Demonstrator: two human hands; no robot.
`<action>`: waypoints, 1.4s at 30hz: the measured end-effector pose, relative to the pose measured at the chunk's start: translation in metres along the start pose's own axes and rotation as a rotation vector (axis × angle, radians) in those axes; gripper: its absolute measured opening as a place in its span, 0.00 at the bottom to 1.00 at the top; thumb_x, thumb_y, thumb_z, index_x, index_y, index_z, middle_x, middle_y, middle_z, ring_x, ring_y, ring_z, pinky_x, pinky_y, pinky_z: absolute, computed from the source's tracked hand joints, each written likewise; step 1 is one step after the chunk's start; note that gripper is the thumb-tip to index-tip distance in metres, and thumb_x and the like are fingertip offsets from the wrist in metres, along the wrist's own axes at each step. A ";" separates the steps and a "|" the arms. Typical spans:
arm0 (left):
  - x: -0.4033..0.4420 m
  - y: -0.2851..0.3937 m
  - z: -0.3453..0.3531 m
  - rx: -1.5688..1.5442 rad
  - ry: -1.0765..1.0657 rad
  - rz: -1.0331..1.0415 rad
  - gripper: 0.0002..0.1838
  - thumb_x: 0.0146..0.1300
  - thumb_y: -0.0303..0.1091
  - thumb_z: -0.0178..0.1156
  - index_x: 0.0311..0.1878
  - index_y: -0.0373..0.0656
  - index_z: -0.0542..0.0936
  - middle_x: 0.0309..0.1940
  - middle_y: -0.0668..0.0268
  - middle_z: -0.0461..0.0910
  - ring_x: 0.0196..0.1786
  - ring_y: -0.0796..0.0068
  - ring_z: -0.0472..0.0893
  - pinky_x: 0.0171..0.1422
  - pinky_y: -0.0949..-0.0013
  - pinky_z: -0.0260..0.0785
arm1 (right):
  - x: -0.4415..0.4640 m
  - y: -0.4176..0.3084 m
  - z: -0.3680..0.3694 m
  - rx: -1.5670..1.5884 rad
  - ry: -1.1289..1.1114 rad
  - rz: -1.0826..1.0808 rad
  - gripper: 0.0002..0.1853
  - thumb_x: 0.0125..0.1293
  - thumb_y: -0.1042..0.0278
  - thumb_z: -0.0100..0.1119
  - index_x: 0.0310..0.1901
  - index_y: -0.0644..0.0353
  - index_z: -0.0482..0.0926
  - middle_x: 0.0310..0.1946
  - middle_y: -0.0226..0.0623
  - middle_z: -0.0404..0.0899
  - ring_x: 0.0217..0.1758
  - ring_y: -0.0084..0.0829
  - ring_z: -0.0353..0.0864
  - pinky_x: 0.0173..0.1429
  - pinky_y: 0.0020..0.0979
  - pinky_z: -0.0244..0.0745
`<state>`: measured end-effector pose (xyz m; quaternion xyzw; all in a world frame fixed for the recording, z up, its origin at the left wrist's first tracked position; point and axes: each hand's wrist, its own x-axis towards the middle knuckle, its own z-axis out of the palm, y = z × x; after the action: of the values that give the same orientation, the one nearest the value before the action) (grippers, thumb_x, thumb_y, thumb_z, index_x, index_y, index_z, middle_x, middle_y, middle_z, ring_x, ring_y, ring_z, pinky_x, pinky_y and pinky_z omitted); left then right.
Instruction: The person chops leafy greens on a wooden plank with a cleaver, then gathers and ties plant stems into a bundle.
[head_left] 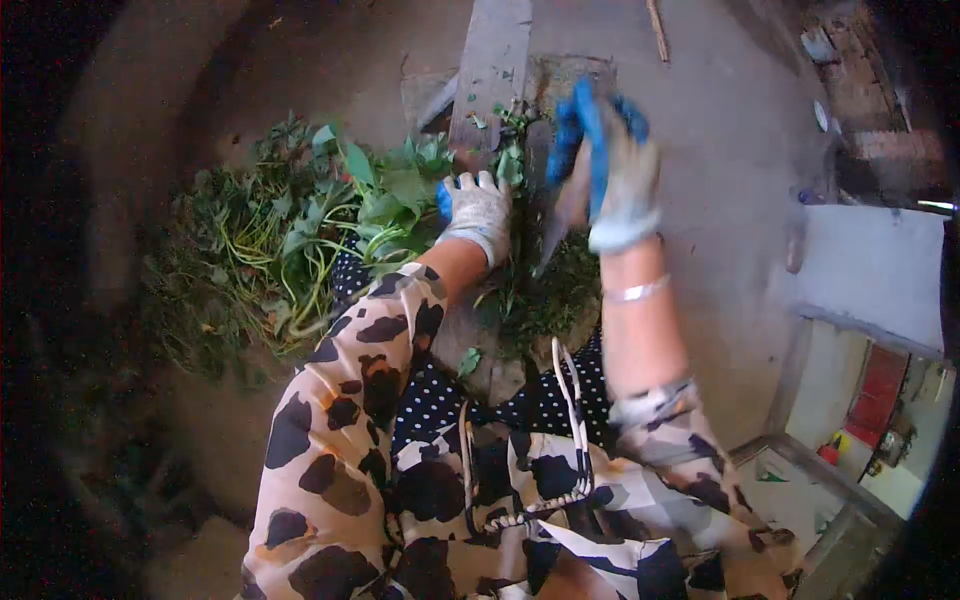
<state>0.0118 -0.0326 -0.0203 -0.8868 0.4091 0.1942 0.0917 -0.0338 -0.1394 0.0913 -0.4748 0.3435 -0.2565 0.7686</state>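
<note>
My left hand (476,212), in a white glove with blue coating, is closed over a bunch of leafy green stems (385,205) and presses it on a wooden board (489,85). Its fingers point away from me. My right hand (612,150), in a matching glove, is raised to the right of the board and smeared by motion. From it a knife (563,222) shows as a blurred blade slanting down toward me; the handle is hidden in the hand. Cut bits of green (550,300) lie under the blade, right of the board.
A large heap of leafy vines (240,250) spreads to the left. One loose leaf (469,361) lies on the near part of the board. On the floor beyond is a thin stick (657,30). A pale panel (870,270) stands at the right.
</note>
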 end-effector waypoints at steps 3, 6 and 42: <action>-0.007 -0.002 -0.006 0.006 -0.002 0.027 0.36 0.41 0.42 0.63 0.57 0.43 0.66 0.52 0.56 0.67 0.57 0.55 0.65 0.61 0.47 0.51 | -0.059 0.058 -0.025 -0.116 -0.156 -0.178 0.06 0.60 0.67 0.57 0.33 0.60 0.74 0.25 0.32 0.75 0.18 0.24 0.72 0.21 0.25 0.69; -0.008 -0.005 -0.016 0.012 0.007 0.033 0.36 0.40 0.42 0.64 0.56 0.46 0.66 0.50 0.58 0.67 0.57 0.57 0.66 0.60 0.49 0.53 | -0.061 0.046 -0.030 -0.155 -0.210 -0.009 0.06 0.59 0.67 0.58 0.31 0.59 0.76 0.23 0.26 0.75 0.19 0.17 0.70 0.22 0.22 0.67; -0.004 -0.014 -0.024 0.087 0.042 0.021 0.45 0.31 0.45 0.68 0.58 0.44 0.63 0.55 0.55 0.65 0.61 0.55 0.62 0.63 0.54 0.52 | -0.069 0.290 -0.215 0.740 -0.076 0.757 0.17 0.63 0.60 0.45 0.47 0.61 0.74 0.36 0.37 0.78 0.36 0.33 0.76 0.41 0.35 0.73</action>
<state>0.0270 -0.0287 0.0032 -0.8816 0.4283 0.1587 0.1193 -0.2234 -0.0873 -0.2185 -0.0237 0.3495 -0.0479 0.9354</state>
